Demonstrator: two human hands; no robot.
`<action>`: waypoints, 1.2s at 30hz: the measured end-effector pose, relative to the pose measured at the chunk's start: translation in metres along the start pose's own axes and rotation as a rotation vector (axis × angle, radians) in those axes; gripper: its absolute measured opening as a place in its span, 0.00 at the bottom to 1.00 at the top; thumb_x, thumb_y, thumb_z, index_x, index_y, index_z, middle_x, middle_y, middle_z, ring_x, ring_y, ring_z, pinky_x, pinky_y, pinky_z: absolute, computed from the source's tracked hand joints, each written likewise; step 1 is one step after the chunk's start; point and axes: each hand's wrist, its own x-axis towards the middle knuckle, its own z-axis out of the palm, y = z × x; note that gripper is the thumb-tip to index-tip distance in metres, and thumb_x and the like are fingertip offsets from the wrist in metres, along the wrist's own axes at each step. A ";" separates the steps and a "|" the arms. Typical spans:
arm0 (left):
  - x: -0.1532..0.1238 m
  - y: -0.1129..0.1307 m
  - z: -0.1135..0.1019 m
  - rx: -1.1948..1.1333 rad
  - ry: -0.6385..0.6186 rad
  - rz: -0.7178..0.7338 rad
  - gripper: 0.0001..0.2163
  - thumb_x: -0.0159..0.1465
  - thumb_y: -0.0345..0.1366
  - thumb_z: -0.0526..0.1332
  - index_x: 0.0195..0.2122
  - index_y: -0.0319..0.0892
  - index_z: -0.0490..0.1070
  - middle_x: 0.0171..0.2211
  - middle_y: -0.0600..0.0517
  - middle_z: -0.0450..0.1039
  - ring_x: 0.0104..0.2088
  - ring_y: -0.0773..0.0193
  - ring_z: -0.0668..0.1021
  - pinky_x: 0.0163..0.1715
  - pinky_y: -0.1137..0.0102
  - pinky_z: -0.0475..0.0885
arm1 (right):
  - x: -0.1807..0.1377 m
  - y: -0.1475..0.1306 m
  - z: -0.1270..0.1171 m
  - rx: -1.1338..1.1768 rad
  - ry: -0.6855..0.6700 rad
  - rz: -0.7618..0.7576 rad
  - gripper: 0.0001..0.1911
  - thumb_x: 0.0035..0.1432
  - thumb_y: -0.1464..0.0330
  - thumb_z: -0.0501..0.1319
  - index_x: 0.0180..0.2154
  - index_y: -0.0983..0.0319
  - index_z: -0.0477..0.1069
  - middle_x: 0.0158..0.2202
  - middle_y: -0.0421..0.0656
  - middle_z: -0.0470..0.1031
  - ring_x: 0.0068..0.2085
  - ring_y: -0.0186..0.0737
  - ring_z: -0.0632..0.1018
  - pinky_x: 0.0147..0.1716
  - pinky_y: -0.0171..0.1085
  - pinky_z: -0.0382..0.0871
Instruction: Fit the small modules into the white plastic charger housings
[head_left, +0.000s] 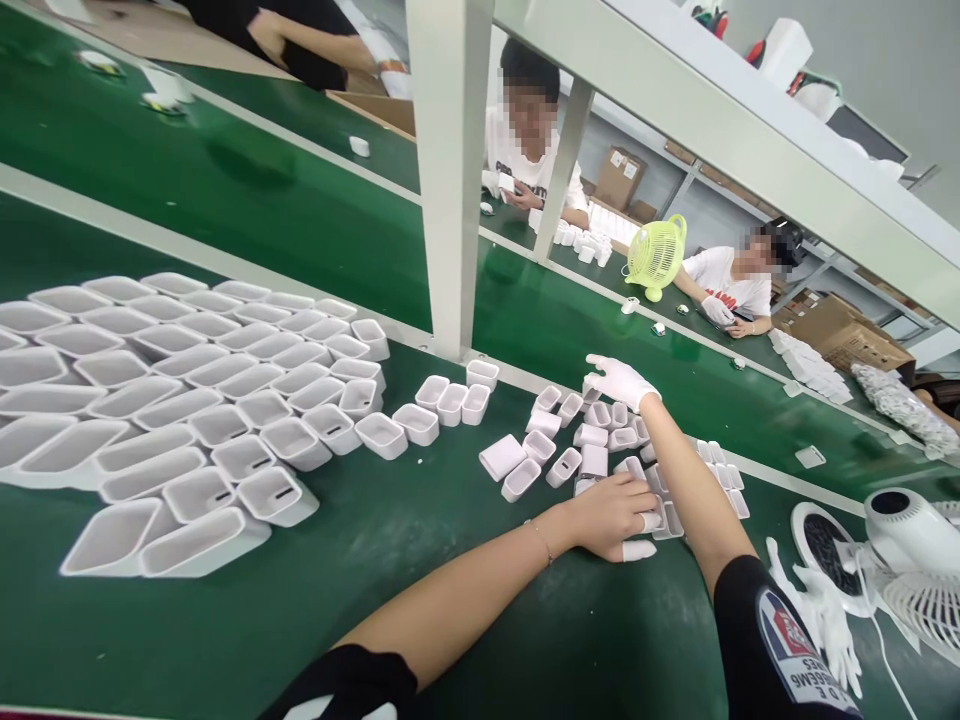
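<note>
My left hand (616, 517) reaches in from the lower left, palm down, with white covers on the thumb and a finger. Its fingers lie over a cluster of small white plastic housings (565, 466), the thumb apart from them. I cannot see it gripping any. My right hand (621, 382), in a white glove, is stretched beyond the cluster near the pale rail, fingers apart and nothing visible in them. Some housings stand with their hollow ends up; a closed-looking white one (502, 457) lies at the cluster's left. More housings (729, 470) stand right of my right forearm.
Many larger-looking open white housings (187, 395) crowd the left of the green table (420, 600). A metal post (450, 180) rises ahead, by the green belt (337, 240). White fan (892, 530) and gloves (821, 610) are at right. Co-workers (536, 150) sit opposite near a yellow-green fan (656, 255).
</note>
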 end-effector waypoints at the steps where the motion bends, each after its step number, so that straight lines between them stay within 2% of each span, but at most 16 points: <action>1: 0.000 0.000 0.001 0.000 0.011 0.008 0.13 0.63 0.44 0.58 0.31 0.38 0.73 0.37 0.47 0.74 0.34 0.60 0.70 0.35 0.64 0.61 | 0.001 0.003 0.002 0.015 -0.009 0.020 0.20 0.64 0.61 0.59 0.54 0.61 0.65 0.55 0.48 0.68 0.51 0.46 0.74 0.49 0.51 0.69; 4: 0.000 0.000 0.001 0.000 0.042 0.025 0.12 0.63 0.43 0.58 0.32 0.38 0.73 0.37 0.46 0.74 0.35 0.59 0.71 0.35 0.64 0.62 | 0.002 0.003 0.009 0.083 -0.020 0.054 0.15 0.64 0.63 0.59 0.51 0.62 0.68 0.51 0.47 0.71 0.47 0.43 0.75 0.45 0.47 0.73; 8: 0.000 0.001 -0.002 -0.001 0.077 0.014 0.10 0.62 0.41 0.59 0.36 0.39 0.72 0.38 0.46 0.74 0.36 0.58 0.72 0.37 0.63 0.64 | -0.009 -0.005 0.006 0.234 0.067 0.040 0.14 0.64 0.62 0.59 0.46 0.64 0.69 0.44 0.45 0.73 0.40 0.39 0.77 0.39 0.42 0.74; 10: 0.002 0.001 -0.005 0.032 0.210 -0.043 0.12 0.63 0.39 0.57 0.44 0.40 0.69 0.41 0.46 0.74 0.39 0.58 0.74 0.39 0.63 0.66 | -0.025 -0.006 -0.004 0.331 0.123 0.001 0.17 0.63 0.57 0.58 0.42 0.65 0.70 0.38 0.43 0.74 0.36 0.37 0.76 0.36 0.39 0.73; 12: 0.006 0.001 -0.011 0.093 0.431 -0.156 0.17 0.63 0.36 0.57 0.53 0.41 0.63 0.46 0.45 0.71 0.44 0.56 0.74 0.42 0.62 0.68 | -0.049 -0.006 -0.013 0.424 0.168 -0.044 0.23 0.62 0.50 0.55 0.37 0.64 0.70 0.32 0.41 0.73 0.32 0.36 0.76 0.33 0.37 0.72; 14: 0.012 -0.001 -0.021 0.153 0.617 -0.290 0.26 0.61 0.35 0.58 0.60 0.40 0.55 0.51 0.41 0.66 0.50 0.50 0.71 0.46 0.57 0.67 | -0.078 -0.007 -0.018 0.494 0.207 -0.083 0.28 0.60 0.45 0.50 0.35 0.64 0.70 0.30 0.42 0.73 0.32 0.37 0.75 0.32 0.36 0.71; 15: 0.016 -0.002 -0.029 0.171 0.644 -0.361 0.30 0.60 0.35 0.60 0.62 0.39 0.52 0.53 0.38 0.64 0.53 0.46 0.69 0.48 0.54 0.65 | -0.093 -0.009 -0.018 0.518 0.226 -0.099 0.29 0.60 0.44 0.49 0.35 0.63 0.70 0.31 0.43 0.74 0.32 0.38 0.75 0.32 0.37 0.71; 17: 0.023 -0.005 -0.049 0.169 0.564 -0.492 0.34 0.59 0.36 0.63 0.63 0.37 0.50 0.55 0.35 0.62 0.55 0.41 0.67 0.51 0.49 0.62 | -0.121 -0.015 -0.015 0.548 0.259 -0.129 0.29 0.60 0.44 0.47 0.37 0.62 0.70 0.34 0.44 0.75 0.36 0.40 0.75 0.37 0.39 0.71; 19: 0.028 -0.004 -0.071 0.114 0.331 -0.594 0.29 0.58 0.36 0.62 0.60 0.39 0.56 0.53 0.39 0.67 0.53 0.44 0.70 0.51 0.51 0.64 | -0.146 -0.022 -0.010 0.561 0.274 -0.154 0.28 0.61 0.46 0.47 0.39 0.61 0.71 0.38 0.45 0.75 0.41 0.42 0.75 0.42 0.41 0.70; 21: 0.029 0.002 -0.091 0.045 0.196 -0.651 0.23 0.58 0.34 0.61 0.55 0.41 0.63 0.50 0.42 0.71 0.51 0.48 0.72 0.51 0.54 0.65 | -0.168 -0.028 -0.003 0.533 0.275 -0.162 0.27 0.64 0.49 0.43 0.44 0.60 0.71 0.41 0.45 0.75 0.44 0.43 0.75 0.45 0.42 0.69; 22: 0.027 0.007 -0.100 0.003 0.180 -0.682 0.20 0.57 0.34 0.61 0.52 0.41 0.65 0.49 0.43 0.72 0.50 0.49 0.73 0.51 0.55 0.66 | -0.176 -0.030 0.001 0.523 0.275 -0.157 0.26 0.65 0.51 0.43 0.47 0.60 0.70 0.42 0.45 0.75 0.44 0.44 0.75 0.45 0.43 0.68; 24: 0.017 0.021 -0.113 -0.091 0.211 -0.787 0.19 0.57 0.36 0.62 0.50 0.41 0.66 0.47 0.45 0.73 0.48 0.50 0.75 0.48 0.58 0.69 | -0.189 -0.031 0.014 0.334 0.289 -0.115 0.23 0.67 0.55 0.45 0.52 0.59 0.67 0.43 0.46 0.76 0.44 0.45 0.75 0.45 0.44 0.67; 27: -0.011 0.045 -0.121 -0.217 0.258 -0.987 0.21 0.56 0.41 0.63 0.50 0.41 0.66 0.43 0.46 0.75 0.43 0.52 0.77 0.43 0.60 0.73 | -0.195 -0.030 0.042 -0.129 0.301 -0.045 0.17 0.65 0.61 0.52 0.50 0.61 0.68 0.41 0.50 0.76 0.46 0.51 0.73 0.47 0.48 0.64; 29: -0.032 0.061 -0.118 -0.257 0.268 -1.097 0.21 0.56 0.43 0.63 0.49 0.41 0.66 0.42 0.45 0.76 0.43 0.51 0.78 0.45 0.58 0.73 | -0.192 -0.030 0.063 -0.309 0.273 -0.056 0.14 0.63 0.67 0.54 0.48 0.62 0.70 0.41 0.51 0.76 0.47 0.53 0.72 0.51 0.50 0.60; 33: -0.062 0.089 -0.105 -0.342 0.272 -1.248 0.22 0.56 0.45 0.63 0.49 0.39 0.66 0.42 0.43 0.76 0.44 0.50 0.78 0.48 0.54 0.72 | -0.185 -0.036 0.089 -0.364 0.208 -0.099 0.15 0.60 0.77 0.52 0.45 0.67 0.72 0.41 0.54 0.76 0.44 0.52 0.72 0.51 0.51 0.58; 36: -0.070 0.105 -0.099 -0.379 0.278 -1.282 0.23 0.56 0.43 0.63 0.51 0.40 0.64 0.43 0.43 0.76 0.43 0.52 0.78 0.49 0.55 0.72 | -0.191 -0.040 0.093 -0.369 0.170 -0.144 0.12 0.61 0.75 0.51 0.37 0.66 0.73 0.36 0.53 0.75 0.42 0.53 0.73 0.46 0.50 0.60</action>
